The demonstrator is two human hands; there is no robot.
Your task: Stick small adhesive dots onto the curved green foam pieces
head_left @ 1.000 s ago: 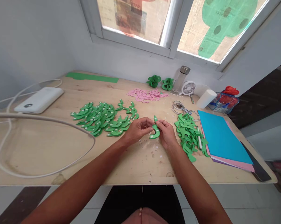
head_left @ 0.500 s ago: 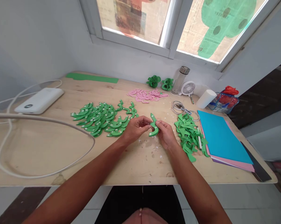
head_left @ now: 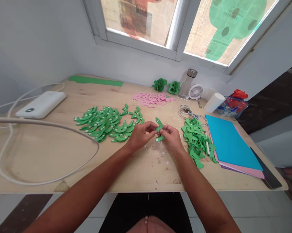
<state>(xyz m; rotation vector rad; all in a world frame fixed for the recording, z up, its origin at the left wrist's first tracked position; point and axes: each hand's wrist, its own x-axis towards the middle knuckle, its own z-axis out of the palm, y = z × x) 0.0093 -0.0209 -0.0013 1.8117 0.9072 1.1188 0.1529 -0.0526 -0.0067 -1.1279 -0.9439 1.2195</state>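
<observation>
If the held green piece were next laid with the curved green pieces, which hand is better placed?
Probably the left hand: it grips the held green piece and sits close beside the curved green pieces. The right hand pinches the same piece but sits farther off, nearer the green scraps.

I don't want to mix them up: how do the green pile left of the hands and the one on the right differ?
The left pile holds curved pieces with small white patches; the right pile, irregular scraps with no such patches visible. The left pile spreads wider, in rough rows; the right pile is a tighter jumble. Both are green and on the table.
</observation>
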